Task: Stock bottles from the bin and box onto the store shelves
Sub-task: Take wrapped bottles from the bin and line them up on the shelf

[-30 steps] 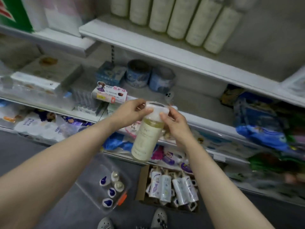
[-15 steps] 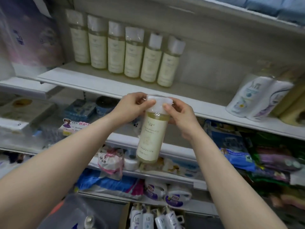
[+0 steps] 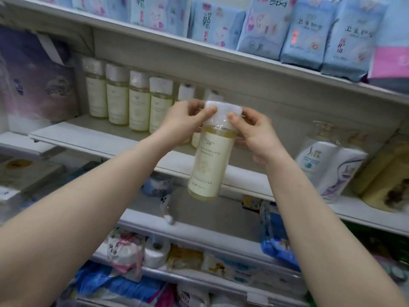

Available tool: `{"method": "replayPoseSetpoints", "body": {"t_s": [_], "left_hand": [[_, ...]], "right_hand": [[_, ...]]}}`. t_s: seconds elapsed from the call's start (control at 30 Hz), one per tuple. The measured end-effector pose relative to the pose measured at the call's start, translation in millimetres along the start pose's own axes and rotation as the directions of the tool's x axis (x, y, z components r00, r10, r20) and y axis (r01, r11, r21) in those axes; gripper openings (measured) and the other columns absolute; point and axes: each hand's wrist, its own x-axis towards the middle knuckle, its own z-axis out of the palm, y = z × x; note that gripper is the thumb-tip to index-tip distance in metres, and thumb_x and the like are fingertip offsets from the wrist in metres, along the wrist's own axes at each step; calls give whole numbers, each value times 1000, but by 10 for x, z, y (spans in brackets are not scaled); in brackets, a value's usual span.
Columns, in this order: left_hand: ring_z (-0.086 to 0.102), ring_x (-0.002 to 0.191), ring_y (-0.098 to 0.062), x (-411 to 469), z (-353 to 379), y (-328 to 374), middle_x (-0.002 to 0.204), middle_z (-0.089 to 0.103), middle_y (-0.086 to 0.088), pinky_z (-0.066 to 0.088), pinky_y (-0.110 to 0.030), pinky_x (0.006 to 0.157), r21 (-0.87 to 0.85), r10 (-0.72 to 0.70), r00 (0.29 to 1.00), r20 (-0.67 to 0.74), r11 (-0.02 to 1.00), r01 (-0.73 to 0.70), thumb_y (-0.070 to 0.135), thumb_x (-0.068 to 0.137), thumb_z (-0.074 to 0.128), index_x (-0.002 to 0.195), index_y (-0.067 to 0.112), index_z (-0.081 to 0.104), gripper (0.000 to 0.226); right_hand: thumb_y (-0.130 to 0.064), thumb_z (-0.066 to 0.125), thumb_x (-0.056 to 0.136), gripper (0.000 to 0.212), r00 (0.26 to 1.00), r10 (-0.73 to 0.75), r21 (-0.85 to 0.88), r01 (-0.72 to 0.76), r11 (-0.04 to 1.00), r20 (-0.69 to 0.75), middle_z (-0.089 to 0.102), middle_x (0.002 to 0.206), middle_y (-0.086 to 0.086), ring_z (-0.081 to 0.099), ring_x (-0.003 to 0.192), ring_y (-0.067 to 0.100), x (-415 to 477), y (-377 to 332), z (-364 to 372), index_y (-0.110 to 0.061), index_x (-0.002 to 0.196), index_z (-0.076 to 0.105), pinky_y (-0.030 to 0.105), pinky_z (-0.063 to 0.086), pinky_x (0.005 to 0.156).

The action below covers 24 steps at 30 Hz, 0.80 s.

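Both hands, left hand (image 3: pixel 183 120) and right hand (image 3: pixel 256 134), pinch the white cap of a yellow bottle (image 3: pixel 211 160), hanging before the middle shelf (image 3: pixel 88 136) at its front edge. The hands hide the right end of a row of matching bottles (image 3: pixel 137 100). White pump bottles (image 3: pixel 327 167) stand to the right. The label partly reads "AMINO ACID".

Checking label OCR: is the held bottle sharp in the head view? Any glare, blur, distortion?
Head view: held bottle sharp, large label print readable, fine print not; film on its cap glints; yellow packs at right edge smeared; light soft, no hard shadows.
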Motion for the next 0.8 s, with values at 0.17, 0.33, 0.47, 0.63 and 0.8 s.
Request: {"method": "replayPoseSetpoints", "body": {"t_s": [0.17, 0.33, 0.47, 0.63, 0.8], "left_hand": [[69, 102, -18, 158, 59, -25, 111, 71, -5, 59, -32, 81, 7, 45, 999, 3, 999, -45, 38, 93, 62, 123, 13, 64, 39], [67, 105, -18, 231, 131, -143, 113, 70, -4, 55, -46, 92, 36, 65, 996, 65, 997, -67, 32, 97, 58, 126, 12, 61, 35], [67, 105, -18, 282, 176, -239, 113, 70, -3, 54, -48, 94, 34, 55, 996, 63, 998, -57, 30, 98, 56, 121, 19, 61, 25], [67, 103, -19, 336, 198, -318, 112, 71, -4, 54, -46, 93, 7, 56, 997, 44, 998, -57, 30, 96, 58, 126, 17, 62, 33], [64, 101, 2, 147, 285, -454, 118, 67, 5, 48, -10, 84, 6, 86, 996, 28, 996, -86, 18, 99, 55, 141, 25, 49, 43]], "right_hand": [[-14, 68, 93, 33, 997, -50, 8, 51, 999, -61, 70, 113, 6, 67, 101, 18, 238, 37, -59, -10, 126, 61, 31, 59, 78], [-15, 69, 92, 33, 992, -32, 39, 37, 999, -126, 69, 117, 2, 65, 112, 19, 309, 245, -47, -22, 123, 61, 36, 57, 89], [-14, 69, 92, 37, 985, -18, 47, 26, 999, -172, 68, 119, 2, 63, 115, 17, 362, 367, -4, -15, 127, 59, 41, 52, 101], [-19, 68, 93, 40, 974, -41, 24, 48, 999, -225, 70, 119, 2, 65, 111, 14, 385, 450, 74, -13, 131, 59, 39, 53, 100], [-30, 60, 98, 41, 967, -75, -25, 71, 997, -242, 66, 127, -6, 62, 115, 7, 177, 689, 185, -25, 138, 53, 36, 51, 101]]}}
